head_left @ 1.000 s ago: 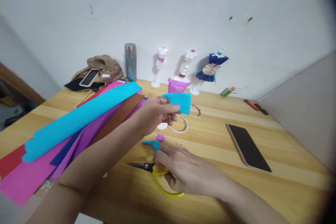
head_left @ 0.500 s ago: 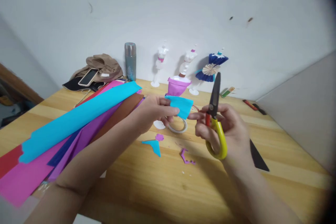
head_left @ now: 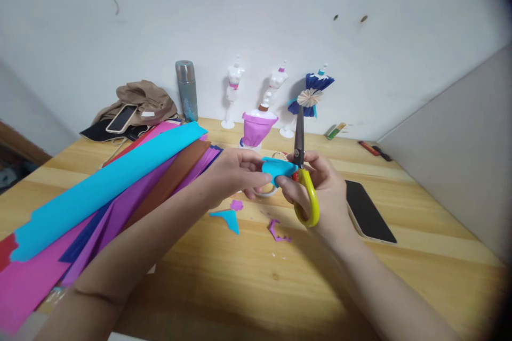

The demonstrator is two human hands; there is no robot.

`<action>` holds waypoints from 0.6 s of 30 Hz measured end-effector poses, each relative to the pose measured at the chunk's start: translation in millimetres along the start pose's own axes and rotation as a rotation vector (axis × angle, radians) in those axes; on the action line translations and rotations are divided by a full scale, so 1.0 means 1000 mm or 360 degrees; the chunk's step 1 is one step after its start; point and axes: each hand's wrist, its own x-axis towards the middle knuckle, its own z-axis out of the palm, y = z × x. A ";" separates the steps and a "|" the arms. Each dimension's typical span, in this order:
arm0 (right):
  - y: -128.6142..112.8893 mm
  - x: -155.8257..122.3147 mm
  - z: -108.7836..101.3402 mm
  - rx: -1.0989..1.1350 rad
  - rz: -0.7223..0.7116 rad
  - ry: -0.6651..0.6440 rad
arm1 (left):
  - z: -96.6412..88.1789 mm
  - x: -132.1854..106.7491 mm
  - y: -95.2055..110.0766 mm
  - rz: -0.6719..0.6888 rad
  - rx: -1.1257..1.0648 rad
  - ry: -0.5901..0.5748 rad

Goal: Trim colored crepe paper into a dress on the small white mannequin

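A small curved piece of bright blue crepe paper [head_left: 276, 168] is pinched by my left hand [head_left: 234, 173] at its left end. My right hand [head_left: 325, 184] has its fingers closed round yellow-handled scissors [head_left: 310, 200], blades pointing up and together. The right thumb and fingertips also touch the right end of the blue piece. Below the hands lie a blue paper scrap [head_left: 229, 218], a purple flower cutout [head_left: 237, 205] and a purple offcut [head_left: 274, 231]. Partly hidden behind the fingers is a roll of tape [head_left: 267, 193].
Long crepe paper sheets [head_left: 112, 170] cover the left side. Small white mannequins stand at the back, one wearing a purple dress [head_left: 259, 129], another a navy one [head_left: 319, 83]. A flask [head_left: 186, 90], a brown cloth [head_left: 144, 96] and a phone [head_left: 370, 210] lie around.
My right hand has moved left to the blue piece and now touches its right end, scissors still held. The piece has folded into a curve. The view has shifted slightly right.
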 end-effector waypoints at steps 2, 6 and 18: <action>-0.002 0.001 0.002 0.0068 0.0063 0.0044 | 0.000 0.000 0.000 -0.0046 0.0042 -0.0014; -0.009 0.001 0.006 0.0064 0.0146 0.0015 | 0.001 0.001 -0.001 -0.0075 0.0176 -0.0047; -0.001 -0.003 -0.002 0.0177 0.0149 -0.0429 | -0.038 -0.009 0.009 0.0402 -0.0017 0.0061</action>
